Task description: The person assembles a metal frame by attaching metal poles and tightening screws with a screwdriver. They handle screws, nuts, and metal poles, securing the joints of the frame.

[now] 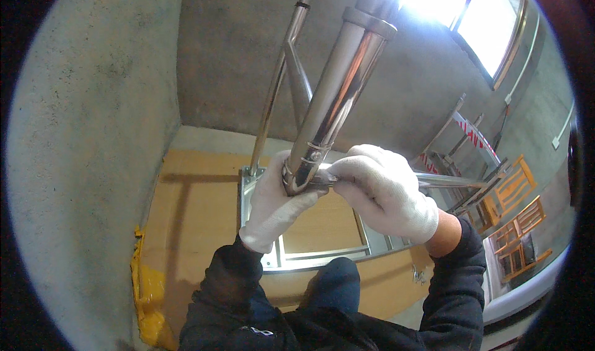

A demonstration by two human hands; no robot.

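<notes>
A thick shiny metal tube (334, 97) with a collar near its top rises at a slant in front of me. My left hand (273, 202), in a white knit glove, wraps round its lower end. Beside that end, my right hand (387, 190), gloved too, is closed with fingers pinched at a small metal part (325, 176) by the tube's clamp band (315, 155). What the right fingers hold is mostly hidden. Behind stands a thinner metal pole (273, 97) with a slanting branch. Below the hands lies a silvery metal frame (316, 261).
Flat cardboard (198, 227) covers the floor under the frame. Small loose metal hardware (419, 274) lies at its right. Yellow plastic wrapping (152, 295) sits along the left concrete wall (105, 134). Wooden chairs (515, 186) and a rack with red-white tape (474, 134) stand right, below a bright window (486, 28).
</notes>
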